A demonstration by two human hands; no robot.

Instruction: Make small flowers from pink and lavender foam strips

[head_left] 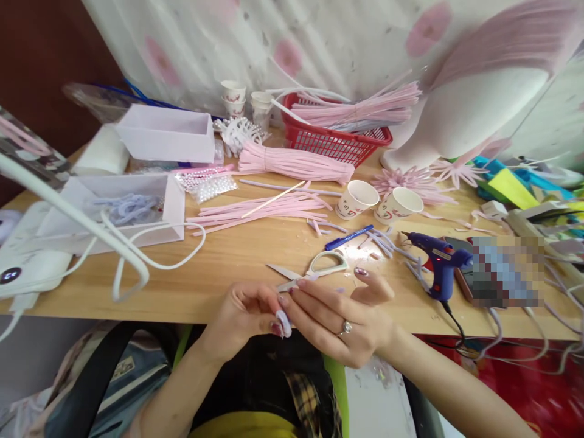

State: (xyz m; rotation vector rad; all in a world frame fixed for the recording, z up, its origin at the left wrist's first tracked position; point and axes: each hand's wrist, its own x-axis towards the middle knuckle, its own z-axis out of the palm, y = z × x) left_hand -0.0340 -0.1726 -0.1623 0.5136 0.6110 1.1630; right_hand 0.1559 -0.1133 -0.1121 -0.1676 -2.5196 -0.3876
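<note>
A small bent piece of pale lavender pipe cleaner [285,324] is pinched between the thumb and index finger of my left hand [237,319], just off the table's front edge. My right hand [351,322], with a ring on one finger, has its fingers stretched out and the thumb well apart. Its fingertips meet the left fingertips beside the lavender piece; whether they touch the piece itself is hard to see. Behind the fingers lie scissors [329,263] with white handles, blades parted and partly covered by my right hand.
Pink pipe cleaners [274,210], a blue pen [349,237] and paper cups [356,199] lie beyond the hands. A blue glue gun [435,261] and a phone [465,280] are on the right. A white box [176,210] and a looping white cable [201,240] occupy the left.
</note>
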